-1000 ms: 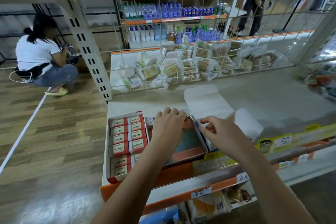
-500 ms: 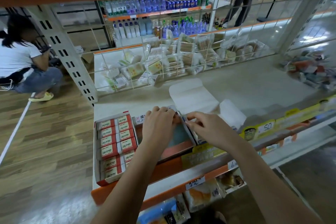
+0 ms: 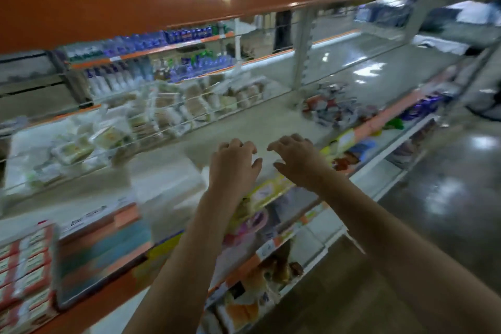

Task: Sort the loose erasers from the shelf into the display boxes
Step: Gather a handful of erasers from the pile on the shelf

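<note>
The picture is blurred by motion. My left hand and my right hand hover side by side over the grey shelf, fingers loosely curled, holding nothing. A pile of loose red-and-white erasers lies further right on the shelf, beyond both hands. At the far left stands a display box filled with rows of red-and-white erasers. Beside it sits a second display box with a teal inside and nothing visible in it.
A wire grid backs the shelf, with packets of cotton swabs behind it. An orange shelf beam hangs overhead. Yellow price tags line the shelf's front edge. Snack packs fill the shelf below. Shiny floor lies to the right.
Both hands have left the teal display box and moved right along the shelf. The view has swung right, so the boxes now sit at the far left and the eraser pile is nearer.
</note>
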{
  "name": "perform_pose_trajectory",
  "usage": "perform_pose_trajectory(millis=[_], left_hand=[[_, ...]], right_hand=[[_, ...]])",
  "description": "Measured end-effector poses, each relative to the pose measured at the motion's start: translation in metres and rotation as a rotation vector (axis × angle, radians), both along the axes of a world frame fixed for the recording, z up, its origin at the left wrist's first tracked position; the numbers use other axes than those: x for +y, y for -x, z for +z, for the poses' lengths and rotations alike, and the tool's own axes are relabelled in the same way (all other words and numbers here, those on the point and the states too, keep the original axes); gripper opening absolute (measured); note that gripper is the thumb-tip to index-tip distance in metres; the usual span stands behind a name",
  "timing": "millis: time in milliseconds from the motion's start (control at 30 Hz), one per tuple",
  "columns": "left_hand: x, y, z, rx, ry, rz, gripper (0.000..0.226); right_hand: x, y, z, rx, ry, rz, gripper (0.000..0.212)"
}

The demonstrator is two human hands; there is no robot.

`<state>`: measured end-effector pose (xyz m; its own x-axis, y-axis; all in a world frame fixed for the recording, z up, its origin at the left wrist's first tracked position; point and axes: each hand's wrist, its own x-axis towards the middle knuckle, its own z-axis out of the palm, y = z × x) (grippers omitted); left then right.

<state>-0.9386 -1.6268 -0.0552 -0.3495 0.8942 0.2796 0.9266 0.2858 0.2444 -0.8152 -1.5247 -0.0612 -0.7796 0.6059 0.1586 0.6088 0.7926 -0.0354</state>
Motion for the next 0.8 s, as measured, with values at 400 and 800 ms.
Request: perform_pose_trajectory(millis=[400,800], left_hand=[[0.182,-0.144,-0.016,0.101,0.229,-0.173,0.056],[0.363,-0.133,-0.027,0.047,0.140,-0.122,0.036]], right_hand=[[0.135,-0.178,-0.028,0.015,0.123,-0.252,0.033],[0.317,-0.179,-0.033,0.096,0.222,-0.254,0.036]])
